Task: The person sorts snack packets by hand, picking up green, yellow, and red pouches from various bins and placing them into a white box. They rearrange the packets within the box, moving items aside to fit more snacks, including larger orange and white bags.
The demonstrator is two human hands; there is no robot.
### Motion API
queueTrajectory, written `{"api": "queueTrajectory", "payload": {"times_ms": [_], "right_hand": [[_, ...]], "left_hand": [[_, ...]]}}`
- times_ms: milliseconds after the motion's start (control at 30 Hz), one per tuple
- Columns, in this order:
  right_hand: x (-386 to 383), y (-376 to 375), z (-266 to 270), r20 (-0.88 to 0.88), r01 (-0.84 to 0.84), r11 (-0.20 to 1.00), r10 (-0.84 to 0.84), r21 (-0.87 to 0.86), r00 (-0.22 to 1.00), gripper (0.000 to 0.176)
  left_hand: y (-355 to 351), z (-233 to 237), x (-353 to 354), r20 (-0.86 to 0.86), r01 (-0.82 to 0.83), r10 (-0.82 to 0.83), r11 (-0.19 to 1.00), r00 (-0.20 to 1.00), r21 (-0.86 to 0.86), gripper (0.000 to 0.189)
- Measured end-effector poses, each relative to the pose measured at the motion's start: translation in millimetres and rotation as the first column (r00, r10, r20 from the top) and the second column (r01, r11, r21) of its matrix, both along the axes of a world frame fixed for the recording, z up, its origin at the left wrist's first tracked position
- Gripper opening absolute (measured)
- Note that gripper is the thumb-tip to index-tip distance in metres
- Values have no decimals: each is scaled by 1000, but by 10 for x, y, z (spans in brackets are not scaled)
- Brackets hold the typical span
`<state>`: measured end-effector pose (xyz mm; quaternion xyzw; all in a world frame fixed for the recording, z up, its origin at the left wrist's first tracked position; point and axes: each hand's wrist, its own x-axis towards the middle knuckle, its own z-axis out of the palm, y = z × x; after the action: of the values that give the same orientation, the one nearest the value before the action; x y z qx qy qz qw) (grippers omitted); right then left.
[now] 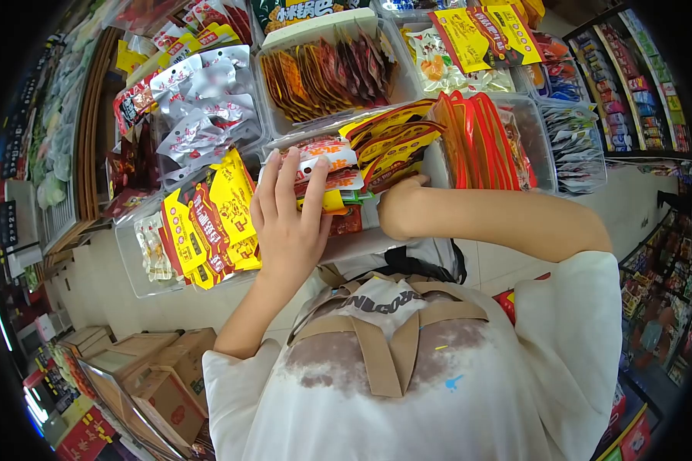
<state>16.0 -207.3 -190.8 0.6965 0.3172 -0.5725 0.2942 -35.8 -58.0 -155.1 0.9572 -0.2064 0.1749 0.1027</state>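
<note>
My left hand (pixel 290 223) lies with its fingers spread over white-and-red packets (pixel 327 157) at the front of a clear plastic bin. Right of them, yellow-and-brown packets (pixel 396 146) stand in a slanted row. My right hand (pixel 401 201) reaches into the same bin, just below that row. Its fingers are hidden behind the wrist and packets, so what they touch cannot be seen. Larger yellow-and-red packets (pixel 211 223) lie left of my left hand. Red packets (pixel 477 142) stand upright in the bin beyond my right forearm.
Silver-white packets (pixel 207 115) fill a bin at the upper left. Behind my hands, another bin holds orange and dark red packets (pixel 323 77). Cardboard boxes (pixel 165 392) stand on the floor at the lower left. Stocked shelves (pixel 619 84) line the right side.
</note>
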Motion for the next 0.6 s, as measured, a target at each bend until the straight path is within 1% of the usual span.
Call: {"api": "queueTrajectory", "payload": {"times_ms": [67, 100, 167, 233, 267, 300, 333, 367, 400, 433, 500, 567, 600], "right_hand": [[20, -20, 343, -19, -34, 988, 37, 149, 999, 45], [4, -48, 493, -16, -32, 989, 35, 146, 999, 45], [-12, -170, 820, 23, 3, 918, -13, 397, 1000, 33], [79, -392, 1235, 9, 103, 863, -124, 495, 992, 28], [160, -564, 1408, -7, 161, 755, -203, 636, 979, 27], [277, -760, 1546, -34, 204, 620, -275, 758, 961, 27], [412, -942, 1645, 24, 201, 538, -383, 818, 924, 29], [568, -1130, 1685, 66, 188, 451, -489, 872, 870, 30], [765, -1335, 1651, 166, 127, 388, -638, 913, 752, 33], [973, -1554, 1594, 241, 52, 336, -767, 941, 595, 35], [1338, -2005, 1436, 395, 82, 432, -874, 898, 283, 40], [1733, -2697, 932, 484, 21, 489, -868, 872, 110, 43], [1775, -2798, 824, 474, 60, 479, -877, 876, 85, 52]], "left_hand": [[-4, -2, 5, 3, 0, 0, 1000, 1000, 9, 80], [-5, -2, 5, 5, 2, -2, 1000, 1000, 6, 80], [-2, 2, 4, 8, 7, -7, 1000, 1000, 3, 80], [4, 9, 1, 8, 7, -7, 1000, 1000, 6, 80], [2, 11, 7, 5, 7, -7, 1000, 1000, 14, 80], [-1, 15, 12, 16, 4, -4, 1000, 1000, 4, 80], [-1, 17, 8, 7, 3, -3, 1000, 1000, 10, 79], [1, 14, 6, -7, 3, -2, 1000, 1000, 19, 79], [0, 6, 7, 0, 3, -3, 1000, 1000, 22, 79], [0, 2, -7, -4, 5, -5, 1000, 1000, 16, 79], [-1, 8, 4, 6, 3, -3, 1000, 1000, 27, 80], [-1, 19, 7, 3, -7, 7, 1000, 1000, 29, 81], [1, 20, 4, -8, 0, 0, 1000, 1000, 15, 82]]}}
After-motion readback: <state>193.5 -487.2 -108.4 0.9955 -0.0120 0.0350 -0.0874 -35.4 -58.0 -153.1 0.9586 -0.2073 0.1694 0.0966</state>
